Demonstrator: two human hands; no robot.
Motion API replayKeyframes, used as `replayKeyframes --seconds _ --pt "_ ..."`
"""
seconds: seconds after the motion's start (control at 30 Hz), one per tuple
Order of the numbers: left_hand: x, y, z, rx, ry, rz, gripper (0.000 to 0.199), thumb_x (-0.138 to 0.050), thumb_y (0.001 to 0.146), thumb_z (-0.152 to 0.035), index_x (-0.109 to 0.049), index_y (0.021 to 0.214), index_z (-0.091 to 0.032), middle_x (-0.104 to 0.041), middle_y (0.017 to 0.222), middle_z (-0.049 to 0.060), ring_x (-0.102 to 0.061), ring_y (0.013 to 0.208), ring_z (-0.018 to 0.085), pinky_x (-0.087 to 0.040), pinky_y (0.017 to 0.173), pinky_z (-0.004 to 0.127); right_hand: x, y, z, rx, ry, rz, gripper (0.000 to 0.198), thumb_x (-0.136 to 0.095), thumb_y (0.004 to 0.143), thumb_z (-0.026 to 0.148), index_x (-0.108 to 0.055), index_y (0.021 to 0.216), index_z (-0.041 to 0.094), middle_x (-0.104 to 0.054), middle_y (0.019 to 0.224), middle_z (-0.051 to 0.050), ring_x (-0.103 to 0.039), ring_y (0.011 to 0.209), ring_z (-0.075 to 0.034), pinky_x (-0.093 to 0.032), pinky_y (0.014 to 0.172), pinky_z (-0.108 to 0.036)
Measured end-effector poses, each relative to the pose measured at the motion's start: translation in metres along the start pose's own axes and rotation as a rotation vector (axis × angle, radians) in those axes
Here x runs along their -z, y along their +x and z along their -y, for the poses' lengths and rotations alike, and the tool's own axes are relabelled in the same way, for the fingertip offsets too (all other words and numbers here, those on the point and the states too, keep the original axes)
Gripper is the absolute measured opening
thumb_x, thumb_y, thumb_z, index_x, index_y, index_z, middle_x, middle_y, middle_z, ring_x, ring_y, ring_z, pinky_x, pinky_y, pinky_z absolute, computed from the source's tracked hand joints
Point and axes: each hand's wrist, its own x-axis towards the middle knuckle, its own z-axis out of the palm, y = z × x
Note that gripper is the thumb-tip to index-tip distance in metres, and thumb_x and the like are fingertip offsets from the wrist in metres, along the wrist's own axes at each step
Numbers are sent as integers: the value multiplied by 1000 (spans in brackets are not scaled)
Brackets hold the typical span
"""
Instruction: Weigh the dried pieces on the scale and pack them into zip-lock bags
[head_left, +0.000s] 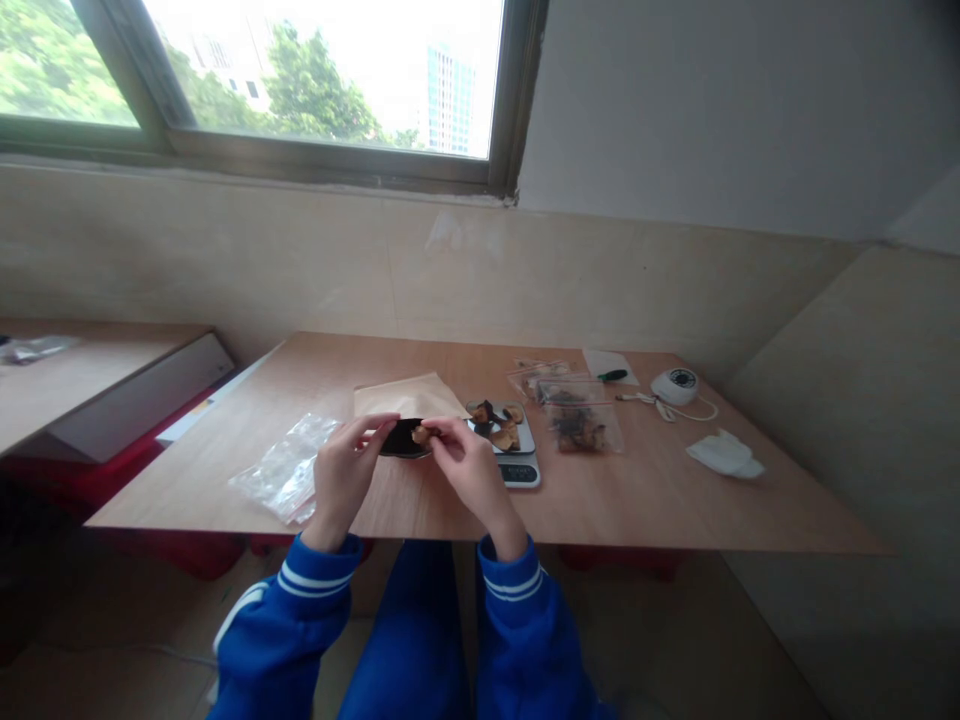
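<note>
My left hand (349,470) grips the left rim of a small dark bowl (397,441) between thumb and fingers, just above the table's front part. With its fingertips pinched, my right hand (469,465) holds a brown dried slice (422,435) over the bowl's right side. Right beside that hand stands a white kitchen scale (529,462), its display facing me. Several dried brown slices (504,436) lie on its platform. Behind the bowl a sheet of brown paper (409,394) is spread out.
A crumpled clear plastic bag (281,470) lies to the left. Zip bags of dried pieces (581,425), a green-and-black pen-like item (613,376), a white camera with cable (675,386) and a white tissue (725,455) are on the right. The wooden table (637,510) meets the wall.
</note>
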Motion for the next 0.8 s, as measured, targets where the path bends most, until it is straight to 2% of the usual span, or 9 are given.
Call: replayKeyframes --seconds 0.1,0.2,0.33,0.47,0.6,0.8 --pt "0 4 0 -2 0 2 28 -53 86 -45 -72 93 -26 -73 90 -1 -64 71 15 -51 67 26 13 -5 -11 -55 188 -112 15 -59 85 25 -66 97 20 -70 101 -5 -67 93 -18 -54 86 -31" --pt "-1 5 1 -4 6 -4 28 -54 86 -45 -73 93 -26 -73 89 -1 -64 71 15 -50 67 26 37 -12 -28 -131 260 -244 21 -67 79 32 -66 96 20 -71 97 -6 -68 92 -20 -55 86 -35" --pt "-1 5 3 6 7 2 28 -53 86 -46 -73 93 -27 -73 90 -1 -63 68 14 -50 66 26 88 -19 -61 -233 195 -425 32 -73 72 37 -65 98 19 -72 99 -8 -68 94 -23 -54 86 -39" --pt "-1 5 5 17 5 -5 28 -55 85 -47 -73 92 -27 -73 89 -1 -62 67 14 -50 66 27 128 -13 -104 -290 55 -501 45 -73 67 41 -62 104 18 -73 92 -9 -70 83 -23 -57 76 -39" --pt "-1 5 5 35 4 -9 28 -55 84 -47 -73 92 -27 -73 88 -1 -62 66 14 -49 65 27 133 -4 -129 -301 -101 -486 33 -68 67 40 -64 89 16 -73 88 -11 -69 80 -24 -56 72 -38" --pt "-2 4 4 56 7 1 27 -56 83 -47 -73 93 -28 -72 87 -1 -62 66 14 -49 64 26 118 -9 -131 -270 -338 -500 25 -58 75 32 -64 93 16 -73 83 -11 -69 77 -24 -53 71 -36"
